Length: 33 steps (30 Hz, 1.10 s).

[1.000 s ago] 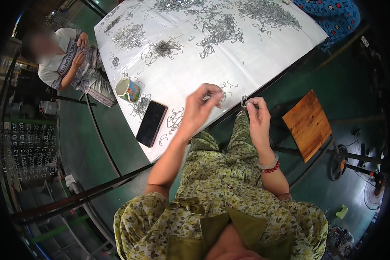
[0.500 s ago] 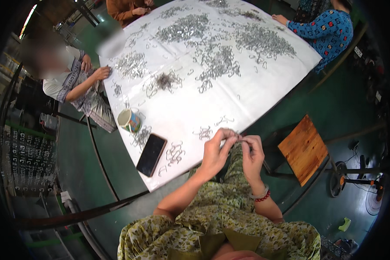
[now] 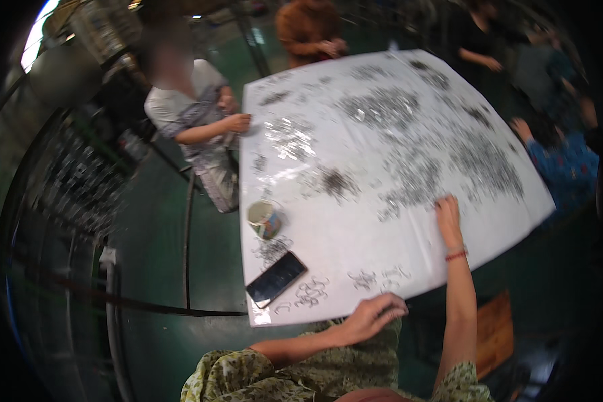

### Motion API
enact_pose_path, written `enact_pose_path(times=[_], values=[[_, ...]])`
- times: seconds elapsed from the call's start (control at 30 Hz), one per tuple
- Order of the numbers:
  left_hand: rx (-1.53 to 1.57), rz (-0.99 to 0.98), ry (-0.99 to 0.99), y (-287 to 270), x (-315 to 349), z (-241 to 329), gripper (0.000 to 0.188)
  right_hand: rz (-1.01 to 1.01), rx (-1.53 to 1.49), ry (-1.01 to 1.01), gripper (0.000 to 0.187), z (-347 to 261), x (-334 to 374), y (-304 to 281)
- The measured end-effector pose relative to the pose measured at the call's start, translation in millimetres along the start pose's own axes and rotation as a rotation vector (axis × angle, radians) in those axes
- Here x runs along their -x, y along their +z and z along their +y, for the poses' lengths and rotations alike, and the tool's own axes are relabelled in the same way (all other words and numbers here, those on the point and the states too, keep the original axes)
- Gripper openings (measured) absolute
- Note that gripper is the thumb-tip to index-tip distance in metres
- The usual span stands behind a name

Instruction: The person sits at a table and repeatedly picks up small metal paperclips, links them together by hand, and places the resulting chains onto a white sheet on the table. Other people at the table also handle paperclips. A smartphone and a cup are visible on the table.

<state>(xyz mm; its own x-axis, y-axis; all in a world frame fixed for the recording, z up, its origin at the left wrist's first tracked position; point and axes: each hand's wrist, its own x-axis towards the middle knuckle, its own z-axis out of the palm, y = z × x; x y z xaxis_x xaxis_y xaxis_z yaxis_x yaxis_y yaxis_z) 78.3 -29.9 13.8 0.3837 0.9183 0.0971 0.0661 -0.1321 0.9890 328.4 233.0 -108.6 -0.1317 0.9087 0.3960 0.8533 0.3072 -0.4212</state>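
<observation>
My right hand [image 3: 449, 218] is stretched out over the white table [image 3: 355, 241], its fingertips at the near edge of a large pile of small bent wire hooks [image 3: 412, 175]. Blur hides whether the fingertips pinch a hook. Close to my body, at the table's near edge, my left hand [image 3: 376, 316] has its fingers curled in toward the thumb. Anything between those fingers is too small to make out. Just beyond the left hand lie small groups of hooks [image 3: 363, 280], with another cluster of hooks [image 3: 311, 292] to their left.
A dark phone [image 3: 276, 279] and a colourful cup [image 3: 264, 220] stand near the left edge. A dark tangled clump [image 3: 335, 179] lies mid-table. Another person [image 3: 201, 120] sits at the left, with others at the far and right sides. A wooden stool [image 3: 496, 331] is at lower right.
My hands were together over my lap and have parted. The right has reached forward to the pile; the left has stayed near my body. The view has shifted, showing more table.
</observation>
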Motion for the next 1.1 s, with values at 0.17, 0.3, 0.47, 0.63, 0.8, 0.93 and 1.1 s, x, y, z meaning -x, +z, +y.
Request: enact_pose_path(times=[0.17,0.3,0.47,0.63,0.8,0.93,1.1], values=[[0.040,0.048,0.018,-5.9,6.1,-6.4,0.015,0.047,-0.493,0.199,0.010,-39.4,0.2,4.1],[0.116,0.041,-0.014,-5.8,13.8,-1.5,0.015,-0.042,-1.159,0.430,0.010,-90.8,12.2,-14.4],[-0.044,0.034,0.059,-4.4,20.1,5.0,0.015,-0.337,-0.850,0.393,0.012,-52.2,18.3,0.5],[0.002,0.124,0.116,-3.4,37.3,7.5,0.011,-0.082,-0.756,0.429,0.011,-88.6,20.2,0.6],[0.002,0.097,0.081,-2.6,37.9,9.5,0.012,0.007,-0.649,0.589,0.013,-71.0,20.9,7.6],[0.038,0.091,0.052,-7.2,37.8,7.5,0.011,-0.015,-1.183,0.784,0.019,-57.2,25.1,15.2],[0.077,0.074,0.009,-8.1,38.5,4.2,0.009,-0.190,-1.259,0.823,0.022,-57.9,28.1,13.6]])
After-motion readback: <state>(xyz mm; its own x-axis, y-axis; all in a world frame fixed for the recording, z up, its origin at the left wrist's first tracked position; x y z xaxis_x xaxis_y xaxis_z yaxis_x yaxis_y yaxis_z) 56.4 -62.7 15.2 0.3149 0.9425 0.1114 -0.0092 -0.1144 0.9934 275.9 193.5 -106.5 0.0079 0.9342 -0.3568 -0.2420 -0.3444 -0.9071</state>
